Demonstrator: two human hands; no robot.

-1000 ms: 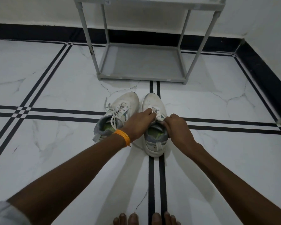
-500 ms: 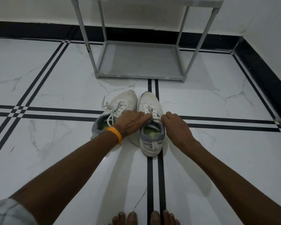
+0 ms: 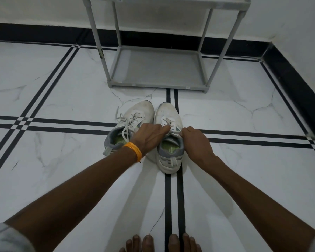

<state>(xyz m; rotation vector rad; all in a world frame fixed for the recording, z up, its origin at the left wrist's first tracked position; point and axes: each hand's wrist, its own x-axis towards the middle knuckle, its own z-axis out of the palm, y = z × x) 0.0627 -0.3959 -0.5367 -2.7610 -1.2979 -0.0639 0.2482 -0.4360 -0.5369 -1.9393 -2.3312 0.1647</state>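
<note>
Two white sneakers stand side by side on the marble floor, toes pointing away from me. My left hand [image 3: 149,136], with an orange band on its wrist, pinches the lace of the right sneaker [image 3: 169,113] from the left. From the other side my right hand [image 3: 195,140] pinches the lace of the same shoe near its tongue. The left sneaker [image 3: 138,113] lies slightly angled, its laces loose and untied; my left wrist covers part of it.
A grey metal shoe rack [image 3: 158,70] stands just beyond the sneakers against the wall, its bottom shelf bare. A black skirting [image 3: 295,84] runs along the walls, with a corner at the right. My bare toes [image 3: 160,242] show at the bottom edge.
Both hands stay at the right sneaker's laces, with only a small shift of the fingers. The view has dipped a little.
</note>
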